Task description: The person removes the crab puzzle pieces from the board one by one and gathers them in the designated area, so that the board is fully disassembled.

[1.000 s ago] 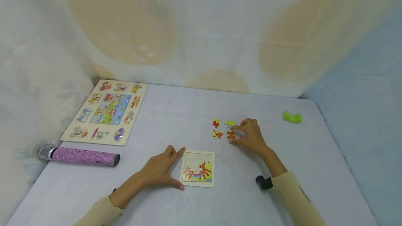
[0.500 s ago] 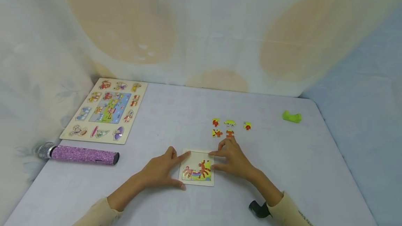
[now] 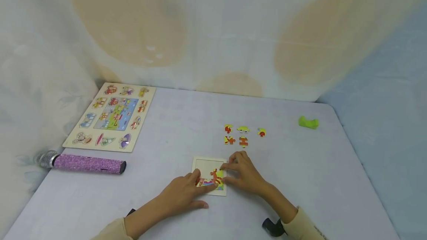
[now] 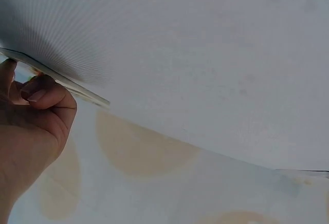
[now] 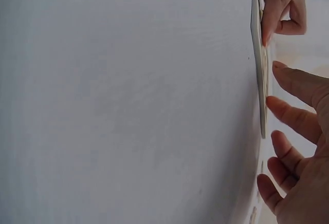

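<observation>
A small square puzzle tray (image 3: 205, 165) lies on the table, its lower part filled with red, yellow and rainbow-striped jigsaw pieces (image 3: 218, 175). My left hand (image 3: 180, 195) reaches over its lower left corner, the straight index finger pressing on the fitted pieces; the thumb lies in front of the tray. At the tray's right edge is my right hand (image 3: 245, 173), index fingertip and thumb apart, right at the rim and the right-hand pieces. In the right wrist view, the right hand's (image 5: 303, 131) fingers are spread beside the thin tray edge (image 5: 262, 116).
Several loose jigsaw pieces (image 3: 243, 142) lie behind the tray. A larger picture puzzle board (image 3: 140, 136) is at the back left, with a purple glittery microphone (image 3: 88, 163) in front of it. A bright green object (image 3: 308, 122) sits at the back right. Cloth hangs behind the table.
The right hand came from the loose pieces to the tray's right edge. The left hand moved right, from the tray's left edge onto the fitted pieces.
</observation>
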The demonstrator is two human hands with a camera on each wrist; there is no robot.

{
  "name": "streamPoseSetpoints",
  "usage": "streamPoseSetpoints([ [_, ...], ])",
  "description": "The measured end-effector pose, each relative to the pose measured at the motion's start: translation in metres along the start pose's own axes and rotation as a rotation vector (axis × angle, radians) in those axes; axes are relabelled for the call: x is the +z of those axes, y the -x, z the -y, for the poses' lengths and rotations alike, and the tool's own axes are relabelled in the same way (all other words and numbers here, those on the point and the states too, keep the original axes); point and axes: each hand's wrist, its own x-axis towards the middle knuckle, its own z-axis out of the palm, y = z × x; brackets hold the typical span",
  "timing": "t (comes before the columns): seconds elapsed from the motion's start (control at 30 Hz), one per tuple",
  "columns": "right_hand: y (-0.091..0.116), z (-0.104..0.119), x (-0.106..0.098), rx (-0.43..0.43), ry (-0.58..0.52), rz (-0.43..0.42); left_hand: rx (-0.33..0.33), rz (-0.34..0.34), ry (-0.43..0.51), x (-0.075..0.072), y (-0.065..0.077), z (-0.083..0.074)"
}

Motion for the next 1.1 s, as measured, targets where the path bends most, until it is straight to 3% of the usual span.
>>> streamPoseSetpoints([
  [0.37, 0.002, 0.008, 0.004, -0.006, -0.082, -0.064, -0.015, 0.024, 0.000, -0.002, -0.001, -0.001],
  [0.8, -0.007, 0.004, 0.004, 0.050, 0.009, -0.154, -0.033, 0.044, 0.063, 0.000, -0.001, 0.001],
  [0.93, -0.007, 0.002, 0.004, 0.010, -0.003, -0.110, -0.012, 0.029, 0.054, 0.002, -0.002, 0.003],
  [1.1, -0.006, 0.002, 0.003, -0.056, 0.062, -0.060, -0.012, 0.027, 0.070, -0.007, 0.000, 0.010],
])
